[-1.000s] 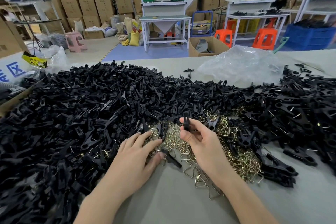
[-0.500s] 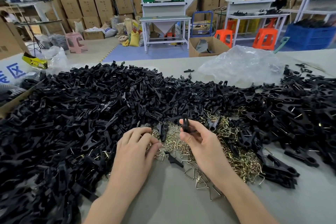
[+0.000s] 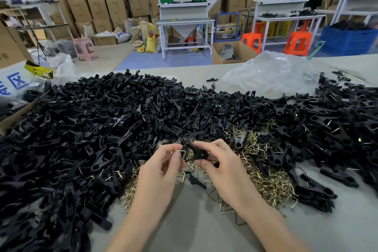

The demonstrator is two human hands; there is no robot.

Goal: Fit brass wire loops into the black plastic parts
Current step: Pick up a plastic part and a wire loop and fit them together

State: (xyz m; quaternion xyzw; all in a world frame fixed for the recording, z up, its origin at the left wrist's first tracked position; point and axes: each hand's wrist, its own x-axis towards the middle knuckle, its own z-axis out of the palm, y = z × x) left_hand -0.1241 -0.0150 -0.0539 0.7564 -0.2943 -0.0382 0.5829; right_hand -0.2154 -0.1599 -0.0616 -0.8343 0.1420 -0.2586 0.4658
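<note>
A brass loop (image 3: 181, 152) is pinched between the thumb and curled fingers of the left hand (image 3: 161, 168). A black part (image 3: 196, 153) is gripped in the right hand (image 3: 223, 168), with the forefinger on top, the thumb below and the other fingers curled under. The 2 hands are held close together just above the table (image 3: 194, 231). The loop's bent end is seen against the left edge of the part; whether it is seated cannot be told.

A heap of loops (image 3: 266, 178) is spread under the hands and to their right, with a few larger loops lying apart on the bare table near the right wrist. A deep pile of parts (image 3: 102, 129) covers the table to the left and behind the hands, and it runs on to the right, where wire shows in some pieces. 1 loose piece (image 3: 195, 180) lies on the table just below the hands. A clear bag (image 3: 272, 71) is crumpled at the far edge, right of centre.
</note>
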